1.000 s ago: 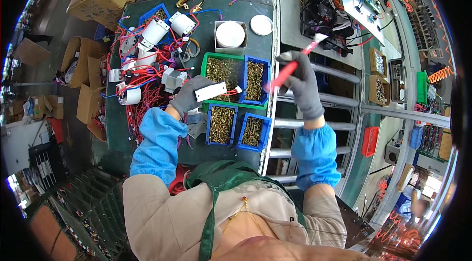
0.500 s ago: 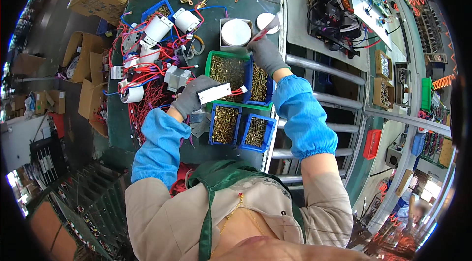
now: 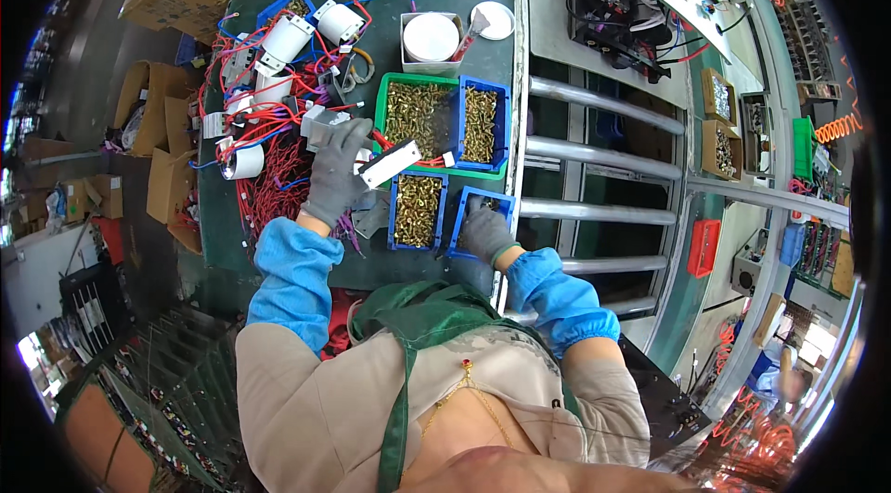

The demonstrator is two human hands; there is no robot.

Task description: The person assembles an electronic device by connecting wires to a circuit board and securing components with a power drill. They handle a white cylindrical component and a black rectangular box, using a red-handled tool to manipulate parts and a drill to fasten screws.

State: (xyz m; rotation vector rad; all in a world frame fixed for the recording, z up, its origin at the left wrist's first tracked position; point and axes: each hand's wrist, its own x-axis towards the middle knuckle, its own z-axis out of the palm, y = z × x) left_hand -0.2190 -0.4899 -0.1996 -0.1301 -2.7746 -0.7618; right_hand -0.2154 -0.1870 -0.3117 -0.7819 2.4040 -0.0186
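At the dark green bench (image 3: pixel 227 247), the person's grey-gloved left hand (image 3: pixel 336 175) is over the middle, its fingers closed on one end of a narrow white rectangular block (image 3: pixel 393 162). The block slants up to the right, and its short red wires end in a small white connector (image 3: pixel 449 160) above the shallow green plastic tray (image 3: pixel 422 78). A grey metal box-shaped part (image 3: pixel 321 125) lies just beside the left fingers. The grey-gloved right hand (image 3: pixel 488 233) dips into a small blue plastic bin (image 3: pixel 510 206) near the bench's front right corner; its fingertips are hidden, so whether they grip anything cannot be told. A second blue plastic bin (image 3: pixel 444 212), filled with brass-coloured screws (image 3: pixel 417 207), stands just left of it. Behind them the green tray carries more screws and, along its right side, a third blue plastic bin (image 3: pixel 504 129). Farther back, near the bench's right edge, a red-handled brush (image 3: pixel 462 50) rests between a white round tub (image 3: pixel 432 36) and a flat white round lid (image 3: pixel 498 20). Toward the bench's left edge, white cylindrical components (image 3: pixel 286 39) lie among tangled red wires (image 3: pixel 278 163).
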